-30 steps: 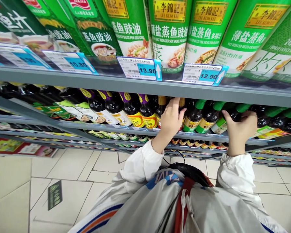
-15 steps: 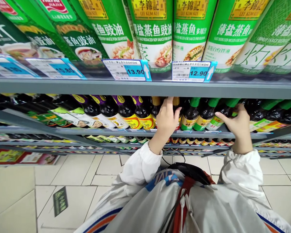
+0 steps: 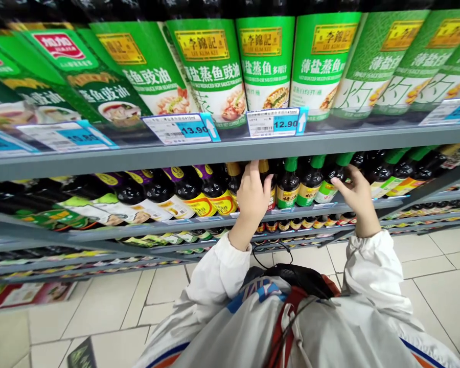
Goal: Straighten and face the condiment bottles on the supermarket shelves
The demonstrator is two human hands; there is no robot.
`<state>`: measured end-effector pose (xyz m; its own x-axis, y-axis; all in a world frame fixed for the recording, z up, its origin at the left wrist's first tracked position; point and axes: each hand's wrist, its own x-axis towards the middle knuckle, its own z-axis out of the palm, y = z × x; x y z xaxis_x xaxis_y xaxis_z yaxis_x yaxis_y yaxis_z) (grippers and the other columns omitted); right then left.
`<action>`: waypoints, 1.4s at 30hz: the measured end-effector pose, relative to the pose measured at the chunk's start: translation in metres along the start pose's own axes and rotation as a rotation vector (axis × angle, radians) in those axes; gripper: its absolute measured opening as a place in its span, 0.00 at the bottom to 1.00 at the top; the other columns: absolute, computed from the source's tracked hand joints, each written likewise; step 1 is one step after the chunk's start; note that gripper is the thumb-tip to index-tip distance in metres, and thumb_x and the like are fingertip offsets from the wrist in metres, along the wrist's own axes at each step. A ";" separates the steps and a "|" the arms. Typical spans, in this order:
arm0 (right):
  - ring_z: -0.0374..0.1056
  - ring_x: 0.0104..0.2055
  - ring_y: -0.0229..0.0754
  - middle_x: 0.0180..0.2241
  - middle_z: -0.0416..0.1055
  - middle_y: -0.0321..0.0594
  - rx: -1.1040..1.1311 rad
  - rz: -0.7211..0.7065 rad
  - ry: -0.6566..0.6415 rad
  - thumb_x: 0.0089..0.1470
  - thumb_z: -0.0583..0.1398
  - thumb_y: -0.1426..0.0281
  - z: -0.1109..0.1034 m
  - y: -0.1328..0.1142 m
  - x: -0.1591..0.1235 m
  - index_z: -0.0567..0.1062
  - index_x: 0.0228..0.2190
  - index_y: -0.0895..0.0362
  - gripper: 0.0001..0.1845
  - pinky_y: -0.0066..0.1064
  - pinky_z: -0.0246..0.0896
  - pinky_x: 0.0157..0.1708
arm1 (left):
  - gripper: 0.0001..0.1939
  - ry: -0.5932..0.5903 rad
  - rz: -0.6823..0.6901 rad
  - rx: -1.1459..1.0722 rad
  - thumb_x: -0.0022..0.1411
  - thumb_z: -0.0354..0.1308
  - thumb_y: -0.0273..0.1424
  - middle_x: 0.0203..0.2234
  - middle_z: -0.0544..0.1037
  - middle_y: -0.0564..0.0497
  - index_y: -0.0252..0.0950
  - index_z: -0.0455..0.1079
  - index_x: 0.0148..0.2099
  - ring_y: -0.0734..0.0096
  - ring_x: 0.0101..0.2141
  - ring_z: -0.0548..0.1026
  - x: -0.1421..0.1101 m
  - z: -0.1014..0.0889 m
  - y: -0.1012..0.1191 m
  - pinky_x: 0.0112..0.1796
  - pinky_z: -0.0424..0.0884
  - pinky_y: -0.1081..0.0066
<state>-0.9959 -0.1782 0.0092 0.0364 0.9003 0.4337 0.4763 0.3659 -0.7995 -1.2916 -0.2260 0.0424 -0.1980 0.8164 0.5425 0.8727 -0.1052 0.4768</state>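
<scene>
On the shelf under the top one stands a row of dark sauce bottles. My left hand (image 3: 252,193) is raised in front of a gold-capped bottle (image 3: 263,166), its fingers up and the thumb apart. Whether its fingertips touch the bottle I cannot tell. At the right end of several green-capped bottles (image 3: 288,186), my right hand (image 3: 355,193) reaches beside a bottle with a green and white label (image 3: 325,192). The thumb lies over that bottle's front right side, while the other fingers are spread from it and partly hidden. Neither hand visibly grips a bottle.
Just above my hands runs the grey edge of the upper shelf (image 3: 222,152), carrying large green-labelled bottles (image 3: 268,66) and price tags (image 3: 276,122). Purple-necked bottles (image 3: 210,186) stand to the left. Lower shelves hold more bottles, above a tiled floor (image 3: 111,301).
The view has tilted and shifted, so the upper shelf sits lower in the picture. Both hands stay by the same bottles, with little change in their pose.
</scene>
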 end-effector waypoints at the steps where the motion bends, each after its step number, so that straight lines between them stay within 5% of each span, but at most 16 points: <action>1: 0.69 0.54 0.51 0.54 0.71 0.49 0.040 0.015 0.069 0.55 0.64 0.45 0.001 0.001 -0.011 0.69 0.57 0.55 0.37 0.42 0.69 0.51 | 0.30 0.003 0.007 0.003 0.71 0.48 0.45 0.61 0.70 0.33 0.33 0.58 0.67 0.48 0.58 0.73 0.000 0.000 0.000 0.51 0.76 0.57; 6: 0.71 0.51 0.50 0.51 0.72 0.51 0.031 0.246 0.546 0.60 0.60 0.48 -0.005 0.013 -0.096 0.69 0.55 0.57 0.32 0.44 0.69 0.51 | 0.29 -0.044 -0.001 0.041 0.71 0.49 0.42 0.64 0.67 0.32 0.32 0.58 0.68 0.48 0.59 0.72 0.000 -0.005 0.005 0.53 0.75 0.56; 13: 0.74 0.40 0.50 0.40 0.77 0.50 -0.049 0.548 0.504 0.51 0.64 0.45 -0.008 0.029 -0.206 0.76 0.44 0.59 0.31 0.38 0.68 0.36 | 0.32 -0.017 0.025 -0.008 0.71 0.49 0.45 0.61 0.70 0.33 0.33 0.56 0.70 0.48 0.56 0.75 -0.001 -0.004 0.001 0.52 0.76 0.56; 20: 0.74 0.41 0.52 0.42 0.77 0.49 -0.104 0.618 0.427 0.50 0.64 0.44 -0.025 0.019 -0.246 0.75 0.48 0.56 0.34 0.43 0.71 0.39 | 0.32 0.035 0.032 -0.094 0.73 0.45 0.44 0.64 0.66 0.33 0.33 0.53 0.72 0.48 0.61 0.69 -0.006 0.003 -0.001 0.57 0.71 0.54; 23: 0.74 0.42 0.54 0.43 0.77 0.49 -0.137 0.625 0.448 0.51 0.64 0.45 -0.044 0.028 -0.244 0.73 0.49 0.55 0.33 0.47 0.70 0.42 | 0.32 0.079 0.069 -0.139 0.74 0.44 0.41 0.66 0.63 0.32 0.32 0.50 0.73 0.50 0.65 0.65 -0.013 0.000 0.010 0.63 0.65 0.53; 26: 0.74 0.42 0.54 0.42 0.77 0.49 -0.158 0.601 0.434 0.52 0.63 0.44 -0.061 0.048 -0.228 0.73 0.49 0.55 0.33 0.46 0.71 0.41 | 0.28 0.259 0.156 -0.169 0.73 0.46 0.34 0.67 0.60 0.32 0.33 0.52 0.72 0.53 0.68 0.59 -0.034 0.004 0.036 0.66 0.58 0.52; 29: 0.75 0.40 0.52 0.42 0.77 0.49 -0.158 0.546 0.368 0.54 0.63 0.44 -0.078 0.071 -0.201 0.73 0.50 0.56 0.33 0.44 0.72 0.39 | 0.28 0.363 0.311 -0.207 0.69 0.51 0.28 0.65 0.62 0.33 0.36 0.55 0.70 0.53 0.66 0.62 -0.062 0.026 0.075 0.63 0.63 0.51; 32: 0.75 0.41 0.51 0.42 0.77 0.49 -0.165 0.455 0.293 0.56 0.62 0.46 -0.103 0.088 -0.167 0.73 0.51 0.56 0.32 0.43 0.73 0.39 | 0.30 0.287 0.417 -0.240 0.67 0.53 0.26 0.63 0.64 0.34 0.38 0.54 0.70 0.54 0.64 0.65 -0.078 0.062 0.119 0.60 0.68 0.54; 37: 0.74 0.42 0.50 0.44 0.76 0.46 -0.204 0.261 0.234 0.60 0.62 0.50 -0.157 0.099 -0.107 0.75 0.51 0.54 0.26 0.43 0.74 0.41 | 0.30 0.254 0.285 -0.188 0.70 0.51 0.29 0.66 0.60 0.31 0.35 0.50 0.71 0.53 0.68 0.59 -0.062 0.114 0.171 0.63 0.64 0.51; 42: 0.74 0.38 0.48 0.44 0.76 0.45 -0.116 0.092 0.260 0.61 0.63 0.55 -0.177 0.082 -0.048 0.76 0.48 0.55 0.21 0.41 0.72 0.39 | 0.29 0.265 0.103 -0.056 0.73 0.49 0.36 0.67 0.61 0.31 0.33 0.50 0.71 0.56 0.68 0.60 -0.040 0.135 0.184 0.65 0.62 0.54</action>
<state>-0.8025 -0.2335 -0.0039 0.3013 0.8323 0.4654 0.5570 0.2425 -0.7943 -1.0628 -0.2010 0.0154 -0.2257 0.6238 0.7483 0.8696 -0.2172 0.4434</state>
